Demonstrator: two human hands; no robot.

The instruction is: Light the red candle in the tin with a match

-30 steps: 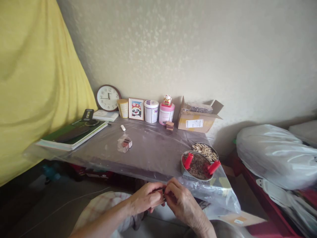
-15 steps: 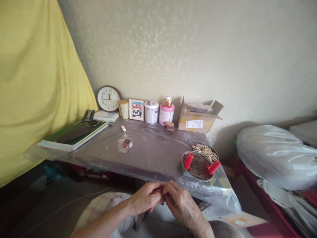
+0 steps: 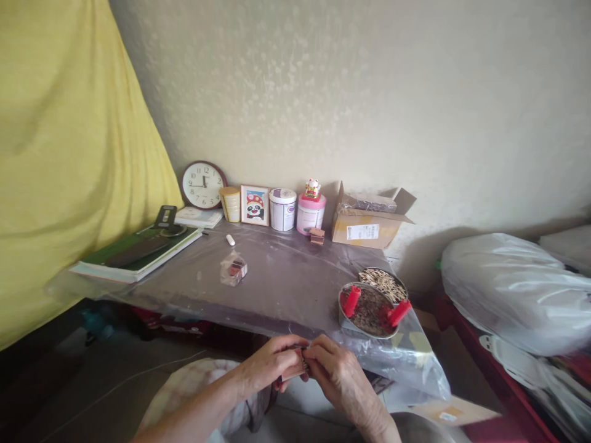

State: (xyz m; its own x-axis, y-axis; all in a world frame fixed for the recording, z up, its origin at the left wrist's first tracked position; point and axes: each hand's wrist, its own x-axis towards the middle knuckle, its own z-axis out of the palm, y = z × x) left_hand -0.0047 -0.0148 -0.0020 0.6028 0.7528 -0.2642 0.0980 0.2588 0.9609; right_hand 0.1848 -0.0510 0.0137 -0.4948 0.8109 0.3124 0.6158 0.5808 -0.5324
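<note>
Just in front of the table edge, my left hand is closed around a small brownish-red matchbox. My right hand meets it from the right, thumb and fingers pinched at the box's end. Dark bits show at that end, but the fingers partly hide what they are. Close by on the table stands a round tin of dark brown grains with two red cylinders in it. Behind that tin is a bowl of loose matchsticks.
A plastic-wrapped pack of small boxes lies mid-table, with a white piece behind it. A small brown box sits before the pink canister. A green book lies left; an open carton stands back right.
The matchbox has turned in my left hand, so its flat reddish side now shows. My right fingers have shifted slightly at its end. Things on the table have stayed put.
</note>
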